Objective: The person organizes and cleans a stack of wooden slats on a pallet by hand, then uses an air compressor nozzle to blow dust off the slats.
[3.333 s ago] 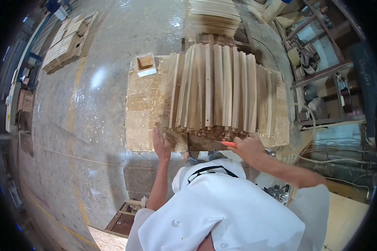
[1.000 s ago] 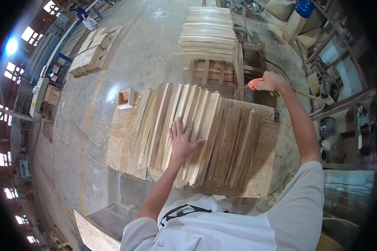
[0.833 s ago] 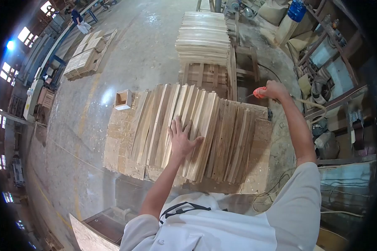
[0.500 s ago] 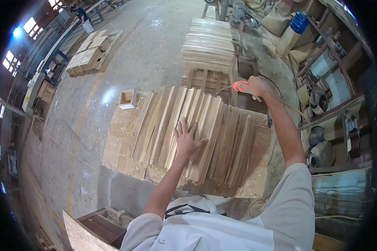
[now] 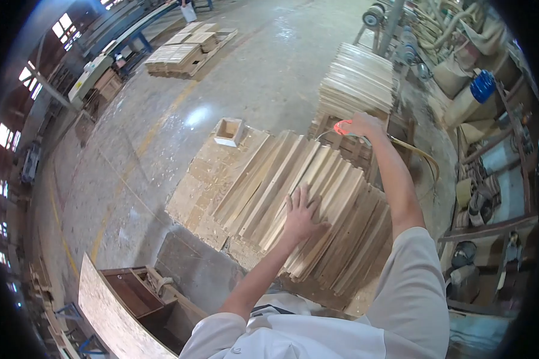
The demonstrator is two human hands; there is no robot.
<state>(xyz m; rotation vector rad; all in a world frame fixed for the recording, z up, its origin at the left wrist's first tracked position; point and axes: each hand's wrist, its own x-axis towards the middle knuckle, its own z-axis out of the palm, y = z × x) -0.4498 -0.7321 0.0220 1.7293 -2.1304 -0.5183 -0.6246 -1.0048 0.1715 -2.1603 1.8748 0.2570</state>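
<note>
Wooden strips (image 5: 263, 185) lie side by side on a board-topped surface (image 5: 200, 179). My left hand (image 5: 302, 220) rests on them, palm down with fingers spread, holding nothing. Above the far right end of the strips, my right hand (image 5: 365, 127) is wrapped round an orange-red air gun (image 5: 343, 127). A yellowish hose (image 5: 422, 152) runs near my right wrist. The gun's thin nozzle points left, over the far ends of the strips.
A small open box (image 5: 229, 132) stands at the surface's far left corner. Behind my right hand is a strip stack (image 5: 359, 75). A wooden drawer unit (image 5: 132, 293) is at lower left, shelving (image 5: 491, 230) at right. Far off, a person (image 5: 187, 11) is partly visible.
The view has turned left, so the strips and stacks appear farther right. My left hand stays flat on the strips; my right hand still holds the air gun, its nozzle farther left over them.
</note>
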